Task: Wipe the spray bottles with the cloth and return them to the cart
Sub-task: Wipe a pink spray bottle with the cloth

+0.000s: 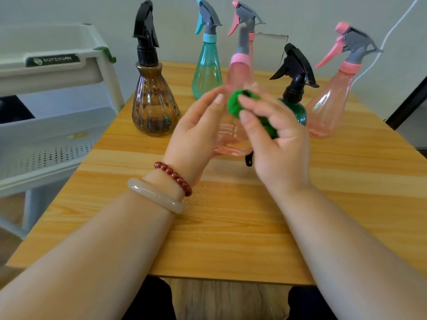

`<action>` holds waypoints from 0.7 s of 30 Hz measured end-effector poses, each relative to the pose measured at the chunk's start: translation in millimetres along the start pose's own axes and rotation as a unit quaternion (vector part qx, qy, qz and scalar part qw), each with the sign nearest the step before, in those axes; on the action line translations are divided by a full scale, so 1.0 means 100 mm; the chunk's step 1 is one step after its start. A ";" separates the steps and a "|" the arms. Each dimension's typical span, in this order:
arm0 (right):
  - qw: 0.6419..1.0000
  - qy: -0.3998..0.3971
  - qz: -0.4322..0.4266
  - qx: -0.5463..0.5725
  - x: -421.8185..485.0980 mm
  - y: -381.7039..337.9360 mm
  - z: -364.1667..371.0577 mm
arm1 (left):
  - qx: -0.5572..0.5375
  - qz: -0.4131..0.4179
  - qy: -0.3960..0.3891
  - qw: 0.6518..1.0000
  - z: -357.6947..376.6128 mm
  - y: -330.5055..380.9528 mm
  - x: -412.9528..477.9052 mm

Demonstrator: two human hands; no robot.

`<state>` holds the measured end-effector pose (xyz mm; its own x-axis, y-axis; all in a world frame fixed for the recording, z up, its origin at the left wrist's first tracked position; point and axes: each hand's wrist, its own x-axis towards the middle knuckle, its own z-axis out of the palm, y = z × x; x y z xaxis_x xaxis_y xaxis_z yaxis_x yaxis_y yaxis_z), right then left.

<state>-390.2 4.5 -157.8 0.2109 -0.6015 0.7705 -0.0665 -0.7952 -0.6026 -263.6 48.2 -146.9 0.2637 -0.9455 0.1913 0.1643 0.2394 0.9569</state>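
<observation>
While left hand (196,132) grips translucent pink bottle (238,75), right hand (277,144) bunches cloth (234,105)

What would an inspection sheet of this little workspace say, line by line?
Surface: wooden table, with water droplets near the left wrist.
Job's things: held pink bottle between the hands; brown bottle, teal bottle, green bottle and other pink bottle stand upright on the table; green cloth lies against the held one.
Clutter: nothing seen.
Hands: left hand grips the held pink bottle; right hand pinches the green cloth.
Cables: white cable runs down the wall at the right.
Surroundings: white cart beside the table's left edge; pale wall behind.
</observation>
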 end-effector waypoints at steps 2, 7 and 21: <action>0.995 0.065 0.070 0.032 0.04 0.04 -0.03 | 0.011 -0.002 -0.016 1.000 0.07 -0.01 -0.02; 0.999 0.012 0.019 0.030 -0.01 -0.01 -0.07 | 0.007 0.005 0.011 1.000 0.06 0.00 0.00; 0.987 -0.012 0.140 0.084 -0.02 -0.10 0.04 | 0.079 0.071 0.024 0.994 0.02 0.00 0.01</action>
<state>-386.2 13.5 -153.9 0.2299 -0.7923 0.5652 0.0370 -0.5732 -0.8186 -265.7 46.7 -146.3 0.3195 -0.8922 0.3191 -0.0283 0.3276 0.9444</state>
